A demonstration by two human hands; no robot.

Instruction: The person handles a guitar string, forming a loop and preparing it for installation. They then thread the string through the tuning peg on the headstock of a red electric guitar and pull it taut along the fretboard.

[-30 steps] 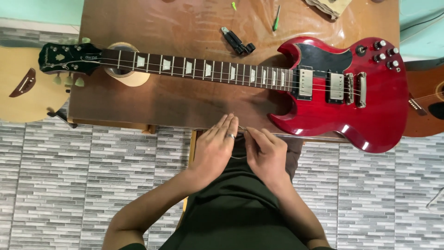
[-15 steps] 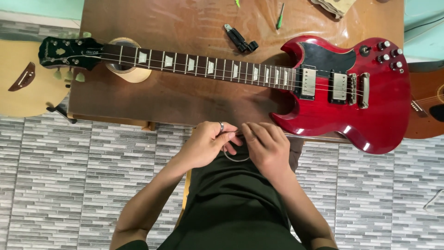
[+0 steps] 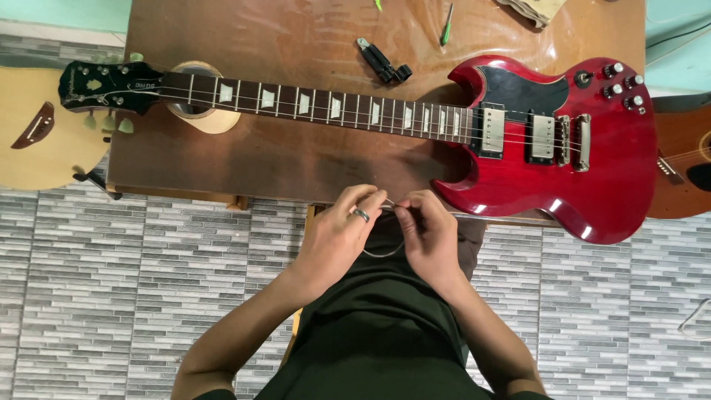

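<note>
My left hand (image 3: 342,233) and right hand (image 3: 428,235) meet just off the near edge of the wooden table (image 3: 296,159), over my lap. Both sets of fingertips are pinched shut on a thin guitar string (image 3: 382,252): a short stretch runs between the two pinches, the rest hangs as a loop below and between the hands. Ring on a left finger. Wrists bent inward, forearms angle up from either side of my torso. No containers in view. String is clear of the table, just in front of the red electric guitar (image 3: 548,141), which lies flat across the tabletop, body to my right, headstock (image 3: 104,87) overhanging the left edge. Neck rests on a roll of tape (image 3: 211,118). Beyond the neck: a black string winder (image 3: 382,64) and a green screwdriver (image 3: 445,27). Acoustic guitars (image 3: 37,148) sit off either end of the table; grey tile floor below.
</note>
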